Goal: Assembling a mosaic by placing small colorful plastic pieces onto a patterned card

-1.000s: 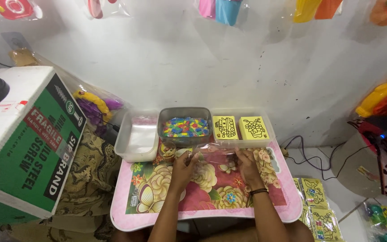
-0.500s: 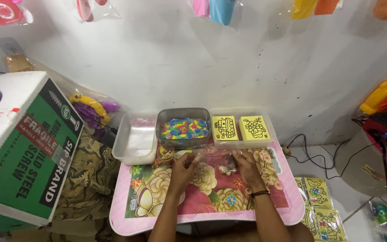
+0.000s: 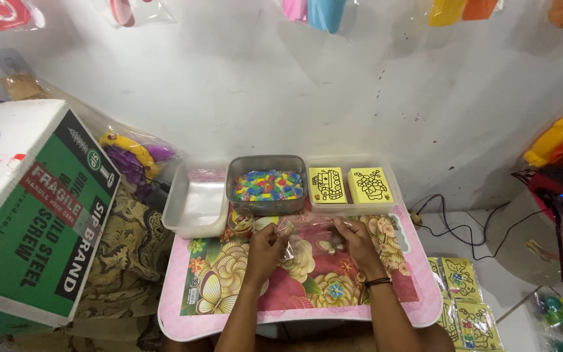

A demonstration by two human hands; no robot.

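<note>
Head view: your hands meet at frame centre, over the far half of the pink floral lap table (image 3: 386,306). Between them is a small clear plastic bag (image 3: 307,236), crinkled, with some small contents I can't make out. Your left hand (image 3: 267,246) has its fingers curled onto the bag's left end. Your right hand (image 3: 354,240), black band at the wrist, pinches the right end with its fingertips. Bag sits just above the tabletop; can't tell if it touches.

Just left of your left hand stands a small clear cup (image 3: 241,223) with dark bits inside, near the table's far edge.

Along the far edge, left to right:
- empty translucent rectangular plastic tub (image 3: 193,207)
- grey rectangular tub of mixed coloured small pieces (image 3: 267,184), centre of the row, straight above your hands
- clear tub holding two yellow cards with black line drawings (image 3: 350,186), side by side

Far left of the frame: large green-and-white cardboard box (image 3: 40,208). Behind it, against the wall, a clear bag of yellow and purple plastic toys (image 3: 135,156).

Lower right, on the floor beside the table: a pile of bagged yellow drawing cards (image 3: 467,300). A black cable (image 3: 464,228) runs along the floor above them.

Top edge: bagged colourful toys (image 3: 324,10) hang on the white wall.
</note>
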